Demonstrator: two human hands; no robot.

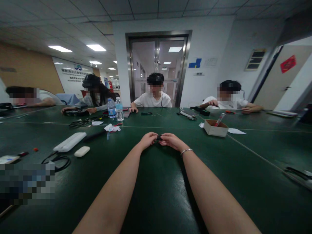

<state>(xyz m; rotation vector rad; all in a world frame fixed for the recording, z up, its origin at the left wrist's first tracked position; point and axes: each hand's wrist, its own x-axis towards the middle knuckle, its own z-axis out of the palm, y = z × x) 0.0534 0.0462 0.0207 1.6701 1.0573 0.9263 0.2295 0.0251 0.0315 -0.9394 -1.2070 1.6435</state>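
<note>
Both my forearms stretch out over the dark green table [156, 195]. My left hand [147, 140] and my right hand [172, 140] meet in the middle, fingers curled in. Between their fingertips sits a small black object [159, 138], pinched from both sides. It is too small to name. A thin silver bracelet [186, 151] circles my right wrist.
A white power strip [70, 142] and a white oval case [82, 151] lie at the left by a black cable [57, 160]. Two water bottles [115, 110] stand further back. A cardboard box [215, 127] sits at the right. Several people sit along the far side.
</note>
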